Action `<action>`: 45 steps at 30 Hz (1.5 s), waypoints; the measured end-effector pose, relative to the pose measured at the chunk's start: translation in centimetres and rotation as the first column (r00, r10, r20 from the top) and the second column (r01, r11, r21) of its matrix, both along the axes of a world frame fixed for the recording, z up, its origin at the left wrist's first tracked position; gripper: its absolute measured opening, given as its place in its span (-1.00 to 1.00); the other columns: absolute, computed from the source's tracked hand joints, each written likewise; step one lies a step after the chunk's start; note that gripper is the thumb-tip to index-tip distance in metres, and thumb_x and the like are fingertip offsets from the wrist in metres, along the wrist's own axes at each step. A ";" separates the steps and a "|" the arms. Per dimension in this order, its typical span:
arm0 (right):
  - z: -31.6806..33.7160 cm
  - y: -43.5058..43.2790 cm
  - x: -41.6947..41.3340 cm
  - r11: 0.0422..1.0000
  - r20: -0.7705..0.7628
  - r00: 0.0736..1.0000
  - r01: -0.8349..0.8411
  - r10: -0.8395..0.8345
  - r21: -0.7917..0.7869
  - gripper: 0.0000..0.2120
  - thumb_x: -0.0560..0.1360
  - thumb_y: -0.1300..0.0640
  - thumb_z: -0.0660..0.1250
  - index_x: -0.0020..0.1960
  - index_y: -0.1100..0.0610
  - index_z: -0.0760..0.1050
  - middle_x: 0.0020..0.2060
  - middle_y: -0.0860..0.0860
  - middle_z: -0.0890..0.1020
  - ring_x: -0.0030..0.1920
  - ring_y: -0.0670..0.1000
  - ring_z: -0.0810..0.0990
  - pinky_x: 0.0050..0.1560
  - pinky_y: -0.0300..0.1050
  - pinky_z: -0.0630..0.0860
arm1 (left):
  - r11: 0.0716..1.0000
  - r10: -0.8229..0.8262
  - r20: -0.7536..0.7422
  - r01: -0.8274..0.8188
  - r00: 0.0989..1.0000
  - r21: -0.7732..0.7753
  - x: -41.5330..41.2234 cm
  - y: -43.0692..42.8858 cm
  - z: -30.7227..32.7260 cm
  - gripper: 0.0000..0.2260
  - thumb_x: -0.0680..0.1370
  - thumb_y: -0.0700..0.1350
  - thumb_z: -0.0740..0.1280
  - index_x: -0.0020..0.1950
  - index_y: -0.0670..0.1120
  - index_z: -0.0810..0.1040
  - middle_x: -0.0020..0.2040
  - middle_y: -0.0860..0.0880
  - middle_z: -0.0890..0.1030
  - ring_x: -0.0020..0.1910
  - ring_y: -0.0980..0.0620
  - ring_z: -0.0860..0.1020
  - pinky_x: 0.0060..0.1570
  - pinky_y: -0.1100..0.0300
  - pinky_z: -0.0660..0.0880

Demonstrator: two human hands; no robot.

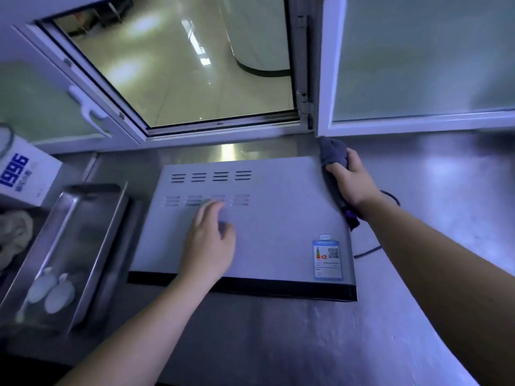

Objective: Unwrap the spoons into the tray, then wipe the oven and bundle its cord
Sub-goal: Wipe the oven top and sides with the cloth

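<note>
left hand (pixel 209 240) flat on oven (pixel 278 218), right hand (pixel 351 182) gripping cloth (pixel 333 154)

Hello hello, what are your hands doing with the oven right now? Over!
Right hand gripping grey cloth at oven top's right edge. Left hand flat on top. Spoons in tray. Cord loose, unbundled.

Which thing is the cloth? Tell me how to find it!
Find the big silver oven lying in the middle of the steel counter, under the open window. Go to its far right corner, where the right hand grips something. That soft, crumpled dark grey cloth is it, the only floppy thing among hard shiny metal.
</note>
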State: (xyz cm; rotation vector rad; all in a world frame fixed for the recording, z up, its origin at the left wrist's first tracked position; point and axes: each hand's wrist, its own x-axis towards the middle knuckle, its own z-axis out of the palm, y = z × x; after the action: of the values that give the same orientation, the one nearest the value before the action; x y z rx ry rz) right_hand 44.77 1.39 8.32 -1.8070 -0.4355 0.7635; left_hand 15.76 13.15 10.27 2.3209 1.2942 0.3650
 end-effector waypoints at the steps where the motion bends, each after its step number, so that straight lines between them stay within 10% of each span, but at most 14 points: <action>1: 0.1 0.1 -0.1 1.000 -0.010 1.000 0.017 -0.017 -0.002 -0.59 0.59 0.04 0.28 0.43 -0.03 0.35 0.21 -0.01 0.58 0.16 0.03 0.55 0.07 -0.11 0.45 | 0.999 0.051 -0.075 -0.051 0.996 -0.001 -2.0 0.3 -0.1 -0.56 0.64 -0.08 0.23 0.53 -0.04 0.36 0.58 0.04 0.31 0.52 -0.01 0.33 0.47 0.02 0.30; 7: 0.7 -0.1 -0.9 0.996 -0.035 0.997 0.073 -0.075 -0.045 -0.59 0.58 0.04 0.26 0.42 -0.06 0.36 0.17 0.01 0.58 0.09 0.04 0.54 -0.09 -0.14 0.44 | 0.998 0.054 -0.233 -0.055 0.971 0.003 -6.5 0.9 -1.6 -0.44 0.72 0.07 0.06 0.70 0.02 0.01 0.70 0.10 -0.09 0.67 0.11 -0.14 0.63 0.03 -0.10; 15: 2.9 -3.7 -5.0 0.980 -0.092 0.977 0.188 -0.193 -0.065 -0.67 0.64 0.09 0.20 0.39 -0.03 0.35 0.10 0.07 0.53 -0.16 -0.16 0.46 -0.28 -0.28 0.41 | 0.996 0.011 -0.249 0.011 0.968 0.086 -7.6 0.8 -2.2 -0.45 0.71 0.09 0.03 0.70 0.05 0.01 0.70 0.13 -0.05 0.66 0.17 -0.14 0.62 0.11 -0.12; 22: 1.7 -9.0 -11.2 0.948 -0.142 0.938 0.316 -0.318 -0.034 -0.74 0.63 0.09 0.21 0.29 -0.12 0.33 0.08 -0.10 0.55 0.13 0.03 0.50 -0.09 -0.19 0.40 | 0.969 -0.190 -0.288 0.227 0.938 0.099 -10.2 3.5 -2.1 -0.42 0.66 0.19 -0.06 0.68 0.07 0.09 0.68 0.19 0.00 0.64 0.24 -0.11 0.62 0.12 -0.07; 30: 0.8 -14.2 -18.6 0.947 -0.193 0.927 0.321 -0.321 -0.032 -0.63 0.67 0.12 0.19 0.39 -0.22 0.31 0.24 -0.37 0.49 0.19 -0.46 0.45 0.14 -0.28 0.38 | 0.891 -0.359 -0.432 0.442 0.827 0.106 -10.9 8.1 -0.7 -0.42 0.67 0.19 -0.11 0.69 0.10 0.04 0.68 0.23 -0.03 0.64 0.25 -0.07 0.62 0.05 0.04; 34: -0.4 -15.9 -21.2 0.939 -0.197 0.922 0.307 -0.333 -0.153 -0.49 0.65 0.13 0.26 0.56 -0.08 0.25 0.47 -0.11 0.43 0.35 -0.18 0.43 0.30 -0.21 0.33 | 0.824 -0.402 -0.549 0.551 0.733 0.131 -10.5 9.9 0.0 -0.45 0.68 0.17 -0.17 0.69 0.13 -0.09 0.69 0.20 -0.10 0.65 0.22 -0.09 0.62 0.07 0.04; 36: 0.1 -16.1 -22.6 0.932 -0.157 0.920 0.343 -0.358 -0.116 -0.51 0.61 0.05 0.31 0.51 0.10 0.35 0.39 0.04 0.50 0.20 -0.22 0.44 0.14 -0.40 0.37 | 0.781 -0.409 -0.591 0.602 0.695 0.167 -10.3 10.6 0.2 -0.46 0.70 0.13 -0.12 0.69 0.12 -0.08 0.70 0.15 -0.04 0.66 0.16 0.00 0.61 0.08 0.03; 39: 0.4 -16.5 -22.7 0.927 -0.209 0.912 0.310 -0.352 -0.210 -0.27 0.24 -0.28 0.22 0.20 0.22 0.47 0.12 0.16 0.57 0.07 0.00 0.46 0.05 -0.08 0.39 | 0.731 -0.410 -0.659 0.659 0.631 0.177 -10.3 11.5 0.6 -0.46 0.71 0.09 -0.06 0.70 0.04 0.01 0.69 0.07 0.09 0.64 0.07 0.14 0.57 -0.03 0.17; 42: -1.6 -18.2 -21.9 0.963 -0.369 0.903 0.144 -0.222 -0.228 -0.84 0.47 0.16 0.31 -0.01 0.24 0.46 0.15 0.12 0.58 0.02 0.07 0.43 0.17 -0.04 0.39 | 0.739 -0.395 -0.688 0.656 0.608 0.156 -9.8 11.4 1.2 -0.46 0.70 0.12 -0.07 0.69 0.05 0.06 0.68 0.08 0.12 0.64 0.06 0.18 0.57 -0.05 0.19; 45: 1.0 -19.1 -20.3 0.981 -0.248 0.955 0.132 -0.164 -0.141 -0.60 0.42 0.47 0.12 -0.08 0.03 0.55 -0.11 -0.03 0.65 -0.11 -0.13 0.51 0.08 -0.34 0.46 | 0.863 -0.327 -0.580 0.486 0.746 0.138 -7.5 8.9 1.1 -0.41 0.65 0.20 -0.10 0.68 0.06 0.12 0.68 0.13 0.10 0.65 0.09 0.12 0.60 0.02 0.12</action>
State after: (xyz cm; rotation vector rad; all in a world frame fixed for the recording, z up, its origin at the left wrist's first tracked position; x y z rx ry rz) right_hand 24.45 -17.73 9.29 -1.7989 -0.0812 0.9223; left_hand 8.23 22.02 11.39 3.0096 0.9294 -0.3086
